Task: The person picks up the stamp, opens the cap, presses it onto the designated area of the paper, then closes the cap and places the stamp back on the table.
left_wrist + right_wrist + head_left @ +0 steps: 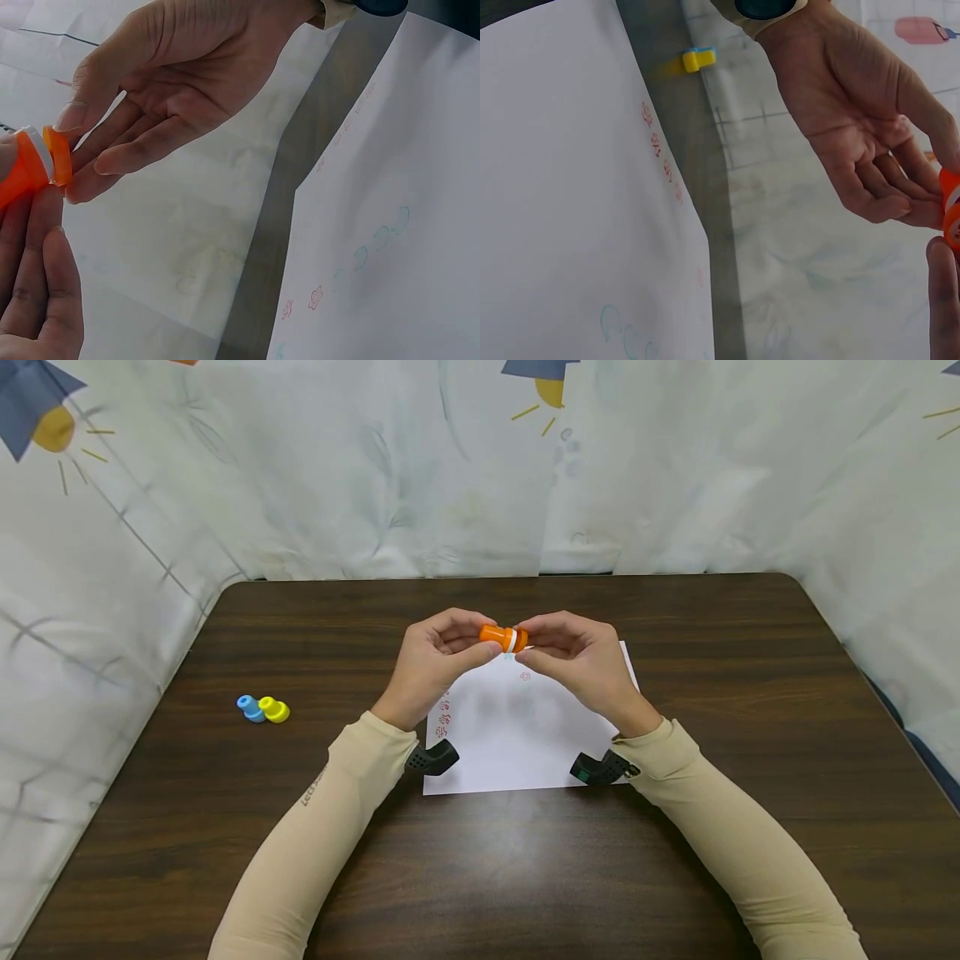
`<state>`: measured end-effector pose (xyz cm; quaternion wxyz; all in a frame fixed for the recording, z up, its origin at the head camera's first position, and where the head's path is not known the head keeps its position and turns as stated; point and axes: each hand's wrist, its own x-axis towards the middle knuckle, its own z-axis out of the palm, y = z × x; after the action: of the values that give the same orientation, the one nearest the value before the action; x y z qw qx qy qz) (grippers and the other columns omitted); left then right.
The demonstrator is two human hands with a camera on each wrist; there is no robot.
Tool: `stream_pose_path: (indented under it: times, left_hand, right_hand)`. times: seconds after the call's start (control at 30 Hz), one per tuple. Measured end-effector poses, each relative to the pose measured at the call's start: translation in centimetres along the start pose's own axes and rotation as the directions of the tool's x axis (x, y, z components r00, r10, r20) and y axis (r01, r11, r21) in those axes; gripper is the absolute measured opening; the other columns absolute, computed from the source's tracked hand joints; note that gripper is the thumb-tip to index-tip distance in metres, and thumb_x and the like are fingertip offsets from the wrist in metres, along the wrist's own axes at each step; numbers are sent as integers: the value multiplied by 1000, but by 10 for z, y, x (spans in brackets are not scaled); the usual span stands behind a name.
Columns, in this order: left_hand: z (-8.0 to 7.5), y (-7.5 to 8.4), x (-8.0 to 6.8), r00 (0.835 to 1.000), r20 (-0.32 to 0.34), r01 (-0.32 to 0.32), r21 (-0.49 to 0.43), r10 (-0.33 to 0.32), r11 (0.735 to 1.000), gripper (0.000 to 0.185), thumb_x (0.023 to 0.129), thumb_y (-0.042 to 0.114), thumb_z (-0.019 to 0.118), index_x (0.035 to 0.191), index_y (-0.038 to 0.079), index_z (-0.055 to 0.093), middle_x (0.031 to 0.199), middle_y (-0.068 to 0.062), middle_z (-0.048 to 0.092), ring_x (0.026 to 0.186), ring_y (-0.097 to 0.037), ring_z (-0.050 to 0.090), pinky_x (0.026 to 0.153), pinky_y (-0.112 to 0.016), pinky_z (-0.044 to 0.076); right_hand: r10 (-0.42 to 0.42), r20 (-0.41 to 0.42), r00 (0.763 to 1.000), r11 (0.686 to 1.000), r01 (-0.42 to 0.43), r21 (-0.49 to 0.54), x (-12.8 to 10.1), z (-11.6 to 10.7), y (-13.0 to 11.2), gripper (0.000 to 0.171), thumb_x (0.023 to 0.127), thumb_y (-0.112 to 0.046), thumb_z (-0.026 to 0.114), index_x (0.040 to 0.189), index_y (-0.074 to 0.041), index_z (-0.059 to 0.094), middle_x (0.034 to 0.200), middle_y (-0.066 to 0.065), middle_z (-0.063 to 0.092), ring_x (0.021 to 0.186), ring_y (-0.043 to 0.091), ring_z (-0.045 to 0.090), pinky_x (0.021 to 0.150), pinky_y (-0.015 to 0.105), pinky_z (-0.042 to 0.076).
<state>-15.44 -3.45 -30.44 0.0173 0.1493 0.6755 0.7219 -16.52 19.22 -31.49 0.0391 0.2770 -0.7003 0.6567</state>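
A makeshift recording corner: a dark wooden surface [675, 827] fenced in by hanging printed bedsheets [337, 468].

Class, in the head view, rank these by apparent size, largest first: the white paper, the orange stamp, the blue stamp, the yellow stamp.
1. White paper
2. Orange stamp, partly hidden by fingers
3. Yellow stamp and blue stamp: alike, unranked

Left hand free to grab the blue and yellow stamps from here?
Probably not yet: the left hand grips the orange stamp together with the right hand. The blue stamp and yellow stamp lie on its side, bare table between.
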Motion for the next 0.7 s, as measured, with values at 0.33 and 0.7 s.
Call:
stream_pose_path:
  times: [0.33,0.7]
  left_hand:
    - [0,-3,1,1000,-3,-3,14,3,1000,26,88,6,80,113,7,72,104,1,77,95,-18,75,92,-29,63]
    - [1,-3,1,1000,-12,3,63,-2,998,26,88,7,81,112,6,72,103,0,77,96,-18,75,91,-28,63]
  right_hand:
    - [9,3,1000,1000,-9,6,-1,2,-3,33,84,9,78,117,7,71,105,-9,75,91,11,78,82,31,66]
    - [7,3,1000,999,-7,32,-1,3,-2,33,84,10,78,116,8,71,106,-8,76,91,12,78,83,32,66]
